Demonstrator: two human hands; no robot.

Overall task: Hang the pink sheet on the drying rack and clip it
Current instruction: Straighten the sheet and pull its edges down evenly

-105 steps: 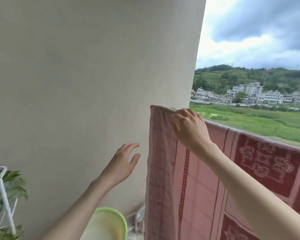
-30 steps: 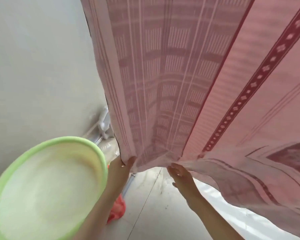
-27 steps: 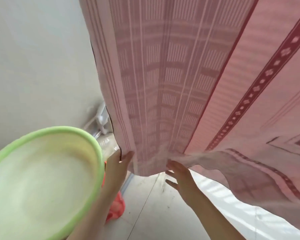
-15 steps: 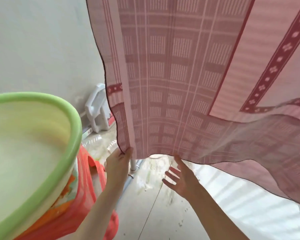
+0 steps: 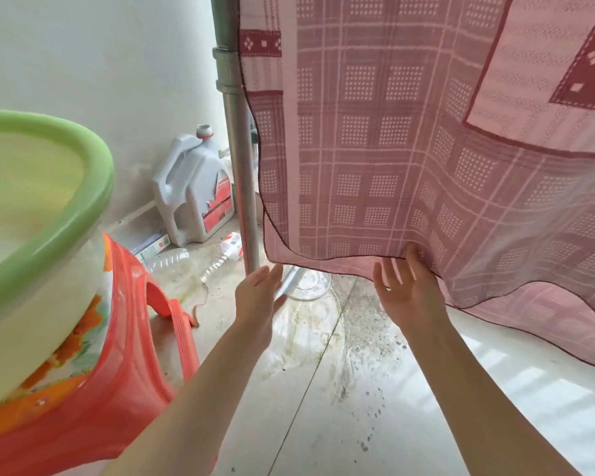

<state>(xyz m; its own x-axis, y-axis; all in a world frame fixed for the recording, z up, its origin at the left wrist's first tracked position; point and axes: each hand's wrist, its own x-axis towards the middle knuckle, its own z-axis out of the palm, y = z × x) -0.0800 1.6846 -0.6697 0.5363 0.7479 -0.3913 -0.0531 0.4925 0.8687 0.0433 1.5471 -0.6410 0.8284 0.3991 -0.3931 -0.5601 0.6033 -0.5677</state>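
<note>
Pink sheet [image 5: 409,149] hem billows at one o'clock; both spread, empty hands, left hand [image 5: 258,297] and right hand [image 5: 406,290], should pinch it taut.

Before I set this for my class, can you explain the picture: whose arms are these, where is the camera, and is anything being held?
There is no machine here. A person wears one wide-angle camera on the head, looking forward and down, so the arms are their own. The left hand is open, near the metal pole; whether it touches it is unclear. The right hand is open too, fingertips at the lower hem of the hanging pink sheet, with no grip on it. At left, a green basin sits on a red stool. A white jug stands by the wall. No clips are visible.
</note>
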